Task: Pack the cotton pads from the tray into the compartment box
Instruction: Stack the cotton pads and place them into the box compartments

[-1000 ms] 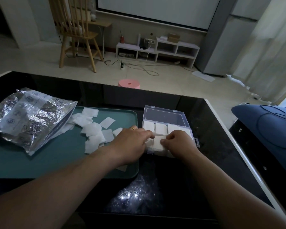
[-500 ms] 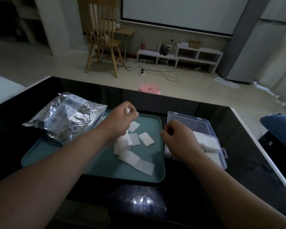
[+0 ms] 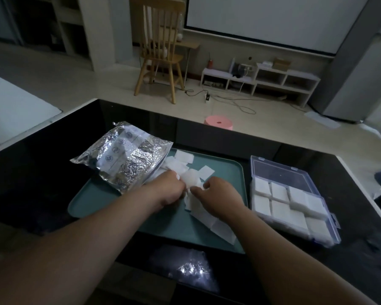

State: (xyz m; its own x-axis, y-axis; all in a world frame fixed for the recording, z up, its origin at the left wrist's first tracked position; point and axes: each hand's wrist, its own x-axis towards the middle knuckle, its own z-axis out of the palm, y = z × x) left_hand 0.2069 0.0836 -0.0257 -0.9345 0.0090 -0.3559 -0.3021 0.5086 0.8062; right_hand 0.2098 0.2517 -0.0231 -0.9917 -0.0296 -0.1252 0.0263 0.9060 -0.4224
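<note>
A glossy black table (image 3: 295,249) stands in a dim room, with a wooden chair (image 3: 161,49), a low white shelf unit (image 3: 262,80) and a pink stool (image 3: 218,122) on the pale floor behind it. On the table lies a teal tray (image 3: 101,203), and a crinkled silver foil bag (image 3: 121,155) rests across its far left corner. Loose white cotton pads (image 3: 204,172) are scattered over the middle of the tray, with a few trailing toward its near right edge. Both hands meet over this heap. The left hand (image 3: 167,190) is curled, its fingers closed on a bunch of pads. The right hand (image 3: 220,194) lies just beside it, fingers bent down onto the pads; whether it pinches any cannot be told. To the right of the tray, just apart from it, sits the clear compartment box (image 3: 330,219) with its lid open toward the far side. Its compartments hold stacked white pads.
</note>
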